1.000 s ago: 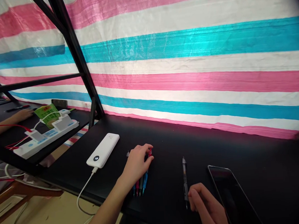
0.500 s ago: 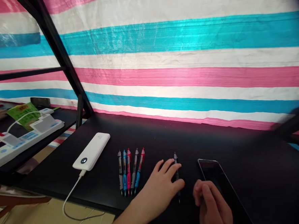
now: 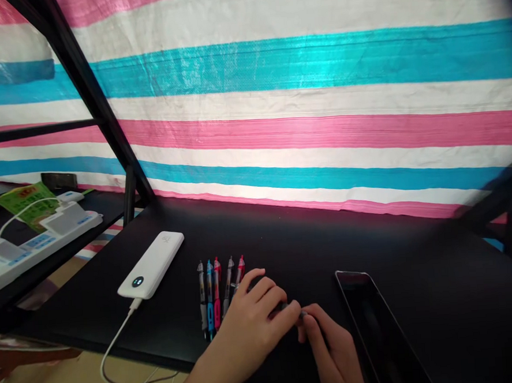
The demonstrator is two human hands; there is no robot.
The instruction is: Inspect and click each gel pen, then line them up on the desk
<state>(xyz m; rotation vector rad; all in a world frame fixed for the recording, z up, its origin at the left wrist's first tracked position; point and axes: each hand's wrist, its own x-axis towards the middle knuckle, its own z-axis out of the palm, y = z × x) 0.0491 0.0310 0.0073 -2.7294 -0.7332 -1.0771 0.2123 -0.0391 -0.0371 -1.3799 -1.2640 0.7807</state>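
Note:
My left hand [image 3: 257, 318] is closed around a dark grey pen [image 3: 286, 307], lying almost level under its fingers just above the black table. The pen's middle is mostly hidden by that hand. My right hand [image 3: 332, 346] pinches the pen's right end with thumb and fingertips. Left of my hands lies a row of several click pens with grey, blue and pink grips, among them a blue pen [image 3: 210, 298] and a pink pen [image 3: 217, 292]. My left hand covers the lower part of the rightmost, red-topped pen [image 3: 240, 266].
A phone [image 3: 377, 323] lies right of my hands. A white power bank [image 3: 154, 264] with a cable [image 3: 117, 333] sits on the black table [image 3: 249, 226] at left. On the neighbouring table are a power strip [image 3: 46, 245] and a green packet [image 3: 26, 205]. Striped sheeting [image 3: 276, 103] hangs behind.
My left hand has picked the single pen up off the table and turned it sideways, shifting left. My right hand has moved left from beside the phone onto the pen's end.

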